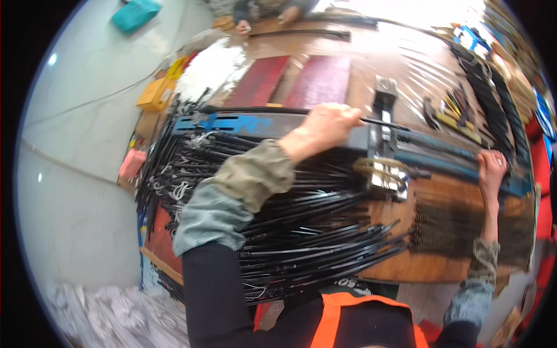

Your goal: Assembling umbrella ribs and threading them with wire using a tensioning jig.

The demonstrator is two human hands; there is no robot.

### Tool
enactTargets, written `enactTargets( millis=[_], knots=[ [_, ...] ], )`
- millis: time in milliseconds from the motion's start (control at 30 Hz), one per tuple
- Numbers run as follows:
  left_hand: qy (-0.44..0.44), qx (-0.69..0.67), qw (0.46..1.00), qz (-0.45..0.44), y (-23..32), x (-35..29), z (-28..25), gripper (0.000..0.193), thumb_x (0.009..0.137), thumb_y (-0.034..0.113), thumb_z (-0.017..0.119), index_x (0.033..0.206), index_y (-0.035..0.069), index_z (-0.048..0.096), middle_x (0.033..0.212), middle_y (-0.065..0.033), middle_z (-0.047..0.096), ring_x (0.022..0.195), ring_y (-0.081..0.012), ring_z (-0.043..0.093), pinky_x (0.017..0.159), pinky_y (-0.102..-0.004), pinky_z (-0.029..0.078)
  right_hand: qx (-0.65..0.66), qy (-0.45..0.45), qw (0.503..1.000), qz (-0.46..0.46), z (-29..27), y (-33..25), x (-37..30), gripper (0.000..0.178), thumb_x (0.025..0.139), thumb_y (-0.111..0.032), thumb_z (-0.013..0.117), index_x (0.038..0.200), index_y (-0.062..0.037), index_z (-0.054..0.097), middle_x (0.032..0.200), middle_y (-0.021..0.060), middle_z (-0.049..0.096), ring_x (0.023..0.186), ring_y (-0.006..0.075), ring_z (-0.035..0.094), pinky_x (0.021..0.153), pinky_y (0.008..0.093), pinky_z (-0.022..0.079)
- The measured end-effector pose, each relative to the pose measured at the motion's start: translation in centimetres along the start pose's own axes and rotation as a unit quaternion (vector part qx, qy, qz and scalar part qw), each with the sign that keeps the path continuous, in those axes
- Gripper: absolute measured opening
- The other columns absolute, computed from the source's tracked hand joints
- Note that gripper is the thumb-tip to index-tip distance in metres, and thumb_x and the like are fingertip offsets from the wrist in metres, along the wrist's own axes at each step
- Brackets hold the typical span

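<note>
My left hand (328,127) is closed around a long thin black rod (255,109), which lies lengthwise along the top of a blue metal bench fixture (272,124). The rod's right part runs past a metal clamp (380,136) with a round yellowish wheel (371,167) on its near side. Over the fixture's right end, my right hand (492,167) has its fingers bent together; what they hold is hidden. Below my left forearm, a large heap of black rods (325,249) with white string ties covers the near left of the table.
Thin dark spring-like pieces (452,232) lie at the near right. Hand tools (455,116) and dark wrapped bundles (484,98) sit at the far right. Two red boards (319,80) lie beyond the fixture. Across the table, another person's hands (243,27) are near a dark bar (307,32).
</note>
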State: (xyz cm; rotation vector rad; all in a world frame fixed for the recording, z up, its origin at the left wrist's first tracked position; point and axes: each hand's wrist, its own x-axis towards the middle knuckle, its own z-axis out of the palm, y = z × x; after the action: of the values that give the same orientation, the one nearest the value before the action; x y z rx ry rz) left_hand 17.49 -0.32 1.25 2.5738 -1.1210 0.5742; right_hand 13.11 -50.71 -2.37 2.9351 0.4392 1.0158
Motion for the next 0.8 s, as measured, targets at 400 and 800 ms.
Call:
enactTargets(
  millis=[400, 800],
  knots=[
    [-0.074, -0.074, 0.993, -0.052, 0.0, 0.0, 2.0, 0.026, 0.096, 0.023, 0.057, 0.083, 0.0, 0.059, 0.082, -0.0191, 0.066, 0.081, -0.0388, 0.066, 0.071, -0.0479, 0.053, 0.092, 0.053, 0.994, 0.01, 3.7, 1.1, -1.6, 0.015, 0.095, -0.016, 0.063, 0.093, -0.0014, 0.06, 0.087, 0.0094, 0.06, 0.091, 0.0276, 0.056, 0.09, 0.0393, 0.042],
    [-0.026, -0.015, 0.996, -0.082, 0.0, -0.3, 3.6, 0.02, 0.096, 0.025, 0.058, 0.084, 0.009, 0.058, 0.07, -0.0143, 0.066, 0.069, -0.0348, 0.068, 0.057, -0.0466, 0.052, 0.082, 0.049, 0.995, 0.0, -1.2, -10.3, -0.8, 0.036, 0.083, -0.003, 0.07, 0.119, -0.0072, 0.068, 0.117, 0.0078, 0.07, 0.117, 0.0292, 0.059, 0.1, 0.0397, 0.041]
  ],
)
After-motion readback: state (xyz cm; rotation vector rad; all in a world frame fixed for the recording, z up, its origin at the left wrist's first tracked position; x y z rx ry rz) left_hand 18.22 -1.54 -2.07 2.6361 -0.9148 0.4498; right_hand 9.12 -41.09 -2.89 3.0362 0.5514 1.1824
